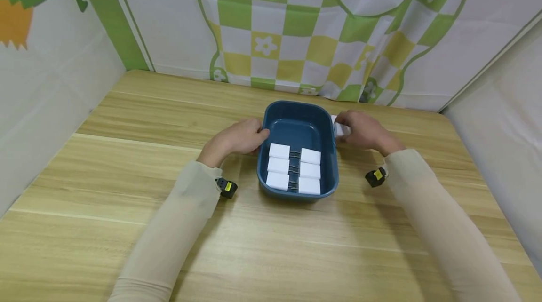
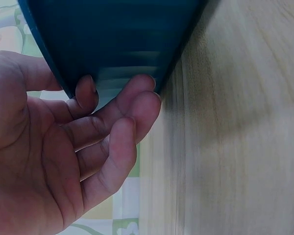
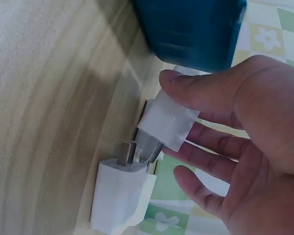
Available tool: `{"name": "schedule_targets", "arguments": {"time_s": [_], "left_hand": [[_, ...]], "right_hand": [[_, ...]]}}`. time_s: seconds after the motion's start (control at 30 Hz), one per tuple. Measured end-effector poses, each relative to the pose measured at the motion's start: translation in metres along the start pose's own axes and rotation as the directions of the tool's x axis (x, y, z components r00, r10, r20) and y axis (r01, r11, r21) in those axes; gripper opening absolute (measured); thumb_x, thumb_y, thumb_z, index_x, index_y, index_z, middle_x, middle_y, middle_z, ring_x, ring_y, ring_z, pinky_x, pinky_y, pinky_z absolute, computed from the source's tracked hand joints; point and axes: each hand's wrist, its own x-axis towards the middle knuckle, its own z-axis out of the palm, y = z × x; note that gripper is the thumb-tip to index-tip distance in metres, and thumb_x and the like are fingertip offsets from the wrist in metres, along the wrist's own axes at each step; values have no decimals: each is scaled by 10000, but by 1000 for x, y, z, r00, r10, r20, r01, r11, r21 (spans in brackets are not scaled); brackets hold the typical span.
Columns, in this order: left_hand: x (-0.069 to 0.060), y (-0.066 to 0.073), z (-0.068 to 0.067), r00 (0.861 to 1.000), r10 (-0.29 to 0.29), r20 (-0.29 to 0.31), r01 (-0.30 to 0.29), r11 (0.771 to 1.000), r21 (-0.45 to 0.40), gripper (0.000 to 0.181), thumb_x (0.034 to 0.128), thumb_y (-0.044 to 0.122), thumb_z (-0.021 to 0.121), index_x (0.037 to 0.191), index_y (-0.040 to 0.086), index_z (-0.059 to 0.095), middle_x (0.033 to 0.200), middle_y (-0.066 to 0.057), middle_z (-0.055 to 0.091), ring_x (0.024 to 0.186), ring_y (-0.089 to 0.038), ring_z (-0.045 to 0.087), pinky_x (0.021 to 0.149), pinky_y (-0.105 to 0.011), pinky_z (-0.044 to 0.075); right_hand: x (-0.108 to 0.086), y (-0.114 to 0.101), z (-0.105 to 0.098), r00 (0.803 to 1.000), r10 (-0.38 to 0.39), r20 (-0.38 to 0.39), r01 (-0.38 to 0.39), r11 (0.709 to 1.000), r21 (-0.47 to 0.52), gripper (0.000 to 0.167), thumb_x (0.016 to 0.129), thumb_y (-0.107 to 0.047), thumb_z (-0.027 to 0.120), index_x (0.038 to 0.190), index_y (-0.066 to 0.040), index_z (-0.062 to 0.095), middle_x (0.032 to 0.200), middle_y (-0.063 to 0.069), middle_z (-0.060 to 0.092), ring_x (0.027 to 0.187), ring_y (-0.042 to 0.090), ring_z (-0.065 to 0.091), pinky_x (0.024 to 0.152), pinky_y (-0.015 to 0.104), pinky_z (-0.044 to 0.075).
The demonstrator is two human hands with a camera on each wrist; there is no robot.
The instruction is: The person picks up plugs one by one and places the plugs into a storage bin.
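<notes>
A dark blue plastic bin (image 1: 292,129) stands on the table. In its near half lie several white charger plugs (image 1: 278,165) in two columns, their metal prongs pointing at one another. My left hand (image 1: 241,136) grips the bin's left rim; its curled fingers (image 2: 120,152) show against the outer wall in the left wrist view. Beside the right wall, my right hand (image 1: 362,130) pinches a white charger plug (image 3: 169,120) between thumb and fingers, prongs toward the table side. More white plugs (image 3: 118,193) sit on the table just below it in the right wrist view.
The wooden table (image 1: 169,170) runs back to a green and yellow checked curtain (image 1: 296,38). White fabric walls (image 1: 499,71) flank it on both sides. A small black camera (image 1: 228,189) hangs at the left wrist, another (image 1: 375,177) at the right.
</notes>
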Motion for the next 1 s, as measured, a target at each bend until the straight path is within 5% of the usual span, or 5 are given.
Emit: {"name": "schedule_targets", "arguments": {"time_s": [0.57, 0.77, 1.0], "left_hand": [[-3, 2, -1, 1000, -1, 2, 1, 1000, 12, 339, 1089, 283, 400, 949, 53, 607, 793, -87, 623, 697, -220, 583, 659, -349, 463], [-2, 2, -1, 1000, -4, 3, 4, 1000, 18, 336, 1090, 288, 402, 963, 56, 610, 809, -89, 630, 711, -222, 586, 669, -355, 464], [-3, 1, -3, 1000, 9, 5, -9, 1000, 16, 336, 1088, 281, 407, 958, 50, 614, 813, -96, 637, 712, -222, 590, 675, -353, 476]], "right_hand": [[-3, -7, -24, 997, 23, -80, -20, 999, 44, 418, 895, -136, 757, 1245, 57, 636, 1194, 248, 646, 1070, 391, 603, 915, 548, 478], [-4, -23, -34, 994, 72, -77, -70, 997, 30, 520, 928, -224, 737, 1342, 47, 578, 1281, 257, 606, 1166, 408, 566, 965, 569, 455], [-1, -52, -40, 996, 50, -80, -50, 999, 1, 503, 925, -270, 746, 1324, -5, 591, 1251, 199, 630, 1102, 352, 583, 939, 528, 464]]}}
